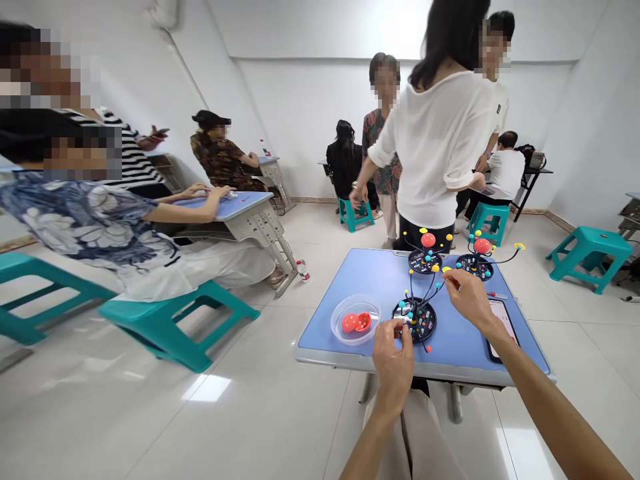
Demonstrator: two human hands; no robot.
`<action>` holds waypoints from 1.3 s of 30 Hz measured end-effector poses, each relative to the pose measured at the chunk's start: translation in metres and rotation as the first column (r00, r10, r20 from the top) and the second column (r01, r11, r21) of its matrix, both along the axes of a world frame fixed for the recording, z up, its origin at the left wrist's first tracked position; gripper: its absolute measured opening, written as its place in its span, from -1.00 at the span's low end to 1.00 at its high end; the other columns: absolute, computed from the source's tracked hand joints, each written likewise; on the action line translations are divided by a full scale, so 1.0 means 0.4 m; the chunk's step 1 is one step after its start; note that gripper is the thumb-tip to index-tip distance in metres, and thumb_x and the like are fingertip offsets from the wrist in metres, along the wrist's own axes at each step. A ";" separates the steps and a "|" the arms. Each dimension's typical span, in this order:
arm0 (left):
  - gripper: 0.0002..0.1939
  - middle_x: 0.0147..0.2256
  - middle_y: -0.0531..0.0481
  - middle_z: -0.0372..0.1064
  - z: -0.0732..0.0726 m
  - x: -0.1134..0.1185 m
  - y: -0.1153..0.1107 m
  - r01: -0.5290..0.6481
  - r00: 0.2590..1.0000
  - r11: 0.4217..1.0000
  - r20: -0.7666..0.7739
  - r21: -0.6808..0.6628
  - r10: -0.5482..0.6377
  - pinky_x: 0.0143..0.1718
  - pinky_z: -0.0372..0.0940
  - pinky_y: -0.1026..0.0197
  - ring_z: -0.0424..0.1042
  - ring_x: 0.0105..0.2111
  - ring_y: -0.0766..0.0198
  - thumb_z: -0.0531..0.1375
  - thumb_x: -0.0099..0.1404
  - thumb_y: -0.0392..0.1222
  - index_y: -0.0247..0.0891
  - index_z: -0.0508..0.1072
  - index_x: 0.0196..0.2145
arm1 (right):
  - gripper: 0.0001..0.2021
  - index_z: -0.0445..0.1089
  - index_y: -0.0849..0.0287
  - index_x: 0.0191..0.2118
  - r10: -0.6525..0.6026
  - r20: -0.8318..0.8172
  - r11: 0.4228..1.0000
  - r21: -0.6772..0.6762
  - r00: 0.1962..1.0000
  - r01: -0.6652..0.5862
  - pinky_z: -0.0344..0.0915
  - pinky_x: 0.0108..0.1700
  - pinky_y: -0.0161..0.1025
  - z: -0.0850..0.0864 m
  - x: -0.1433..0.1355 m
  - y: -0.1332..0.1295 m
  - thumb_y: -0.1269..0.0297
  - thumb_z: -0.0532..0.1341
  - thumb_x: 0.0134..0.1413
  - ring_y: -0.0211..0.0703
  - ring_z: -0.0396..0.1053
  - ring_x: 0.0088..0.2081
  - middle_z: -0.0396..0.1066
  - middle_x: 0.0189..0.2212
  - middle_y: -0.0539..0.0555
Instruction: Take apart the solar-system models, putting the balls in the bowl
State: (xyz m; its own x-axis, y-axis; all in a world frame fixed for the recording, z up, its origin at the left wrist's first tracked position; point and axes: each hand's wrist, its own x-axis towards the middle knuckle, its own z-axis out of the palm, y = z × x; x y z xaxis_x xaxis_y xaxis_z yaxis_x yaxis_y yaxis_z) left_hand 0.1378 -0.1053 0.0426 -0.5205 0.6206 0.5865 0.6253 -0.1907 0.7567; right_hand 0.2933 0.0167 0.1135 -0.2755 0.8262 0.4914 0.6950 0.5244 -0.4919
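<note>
A planet model [414,320] with a round black base and small coloured balls on thin curved arms stands near the desk's front edge. My left hand [393,360] is closed at its left rim, thumb and fingers curled together; what they pinch is hidden. My right hand [469,298] pinches a small yellow disc-like piece [447,270] above and right of that model. Left of the base, a clear round dish [335,329] holds two red half-shells [351,323]. Two similar models, one at the back middle [425,261] and one at the back right [475,267], each carry a big red ball.
A phone [501,327] lies at the right of the blue desk [320,337], with a red-tipped pen [497,295] beyond it. A person in a white top [440,153] stands behind the desk. Another sits at a desk [245,207] to the left. Green stools [175,327] stand around.
</note>
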 end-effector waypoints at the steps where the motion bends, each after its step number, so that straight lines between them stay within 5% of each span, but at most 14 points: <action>1: -0.91 -0.35 0.00 0.42 0.020 -0.004 -0.002 -0.002 1.000 0.999 -0.020 0.041 0.003 -0.27 0.32 0.19 0.39 -0.35 0.27 0.11 0.33 -0.21 -0.20 0.41 -0.28 | -0.76 0.49 0.15 -0.26 -0.039 0.005 0.999 -0.013 0.999 0.039 0.24 -0.25 -0.24 0.000 0.013 0.009 0.36 0.06 0.12 -0.12 0.40 -0.35 0.50 -0.35 0.09; 5: -0.88 -0.33 -0.03 0.44 0.114 -0.040 0.026 0.028 0.990 0.994 -0.141 0.109 -0.012 -0.18 0.32 0.15 0.39 -0.27 0.23 0.11 0.34 -0.20 -0.19 0.45 -0.30 | -0.75 0.51 0.15 -0.33 -0.129 0.036 0.985 -0.113 0.991 0.133 0.21 -0.29 -0.26 -0.024 0.046 0.027 0.35 0.06 0.09 -0.12 0.42 -0.37 0.51 -0.43 0.06; 9: -0.84 -0.31 -0.03 0.48 0.178 -0.081 0.096 0.121 0.969 0.993 -0.219 0.004 -0.117 -0.16 0.31 0.13 0.40 -0.24 0.20 0.11 0.32 -0.21 -0.19 0.48 -0.35 | -0.70 0.50 0.20 -0.14 -0.073 -0.020 0.969 -0.236 0.997 0.066 0.24 -0.26 -0.25 -0.074 0.031 0.025 0.34 0.09 0.05 -0.14 0.41 -0.40 0.52 -0.42 0.05; 13: -0.83 -0.33 -0.02 0.50 0.189 -0.102 0.149 0.182 0.962 0.978 -0.189 -0.102 -0.198 -0.21 0.31 0.16 0.43 -0.27 0.22 0.11 0.29 -0.23 -0.21 0.49 -0.39 | -0.63 0.44 0.20 -0.03 0.025 -0.160 0.942 -0.327 0.987 -0.077 0.28 -0.27 -0.25 -0.118 -0.017 0.014 0.31 0.13 0.02 -0.19 0.39 -0.42 0.53 -0.38 0.03; 19: -0.81 -0.38 0.00 0.49 0.178 -0.123 0.132 0.170 0.974 0.981 -0.139 -0.091 -0.181 -0.27 0.32 0.20 0.44 -0.34 0.25 0.11 0.28 -0.17 -0.22 0.49 -0.41 | -0.79 0.41 0.18 -0.28 0.004 -0.363 0.900 -0.404 0.932 -0.161 0.27 -0.43 -0.30 -0.140 -0.078 -0.007 0.21 0.12 0.01 -0.20 0.36 -0.49 0.44 -0.50 -0.01; 23: -0.81 -0.27 -0.04 0.49 0.137 -0.150 0.056 0.027 0.995 0.998 -0.097 -0.064 -0.033 -0.14 0.36 0.14 0.45 -0.25 0.22 0.09 0.30 -0.14 -0.22 0.49 -0.29 | -0.80 0.28 0.13 -0.45 -0.099 -0.449 0.894 -0.432 0.888 -0.119 0.27 -0.52 -0.29 -0.144 -0.096 -0.023 0.12 0.09 0.05 -0.19 0.35 -0.55 0.43 -0.52 0.02; 27: -0.55 0.06 -0.24 0.32 0.029 -0.186 -0.026 -0.185 0.965 0.980 -0.202 -0.071 0.167 0.11 0.25 -0.10 0.28 0.12 0.00 0.12 0.25 -0.18 -0.26 0.32 0.09 | -0.74 0.18 0.09 -0.50 -0.152 -0.480 0.885 -0.456 0.864 -0.097 0.27 -0.60 -0.27 -0.145 -0.099 -0.039 0.04 0.10 0.06 -0.18 0.34 -0.59 0.45 -0.53 0.06; 32: -0.30 0.22 -0.44 0.09 -0.089 -0.242 -0.033 -0.231 0.905 0.948 -0.407 -0.220 0.126 0.18 0.12 -0.31 0.06 0.26 -0.21 0.17 0.23 -0.06 -0.39 0.10 0.24 | -0.77 0.16 0.08 -0.48 -0.214 -0.514 0.876 -0.477 0.831 -0.070 0.32 -0.61 -0.26 -0.145 -0.112 -0.061 0.06 0.10 0.04 -0.17 0.37 -0.57 0.43 -0.51 0.06; 39: -0.37 0.26 -0.34 0.05 -0.106 -0.332 0.023 -0.109 0.900 0.972 -0.435 -0.210 0.007 0.23 0.08 -0.30 0.01 0.30 -0.15 0.11 0.29 -0.04 -0.28 0.09 0.25 | -0.81 0.21 0.11 -0.44 -0.272 -0.522 0.862 -0.505 0.809 -0.036 0.34 -0.61 -0.28 -0.153 -0.168 -0.105 0.13 0.09 0.08 -0.20 0.37 -0.56 0.43 -0.49 0.05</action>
State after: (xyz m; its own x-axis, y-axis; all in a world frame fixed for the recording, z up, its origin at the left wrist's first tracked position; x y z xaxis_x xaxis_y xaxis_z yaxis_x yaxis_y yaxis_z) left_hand 0.0050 -0.0962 0.0000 -0.2892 0.7379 0.6098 0.9027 -0.0017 0.4302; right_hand 0.2261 -0.0253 0.0524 0.0363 0.9973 0.0645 0.2542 0.0532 -0.9657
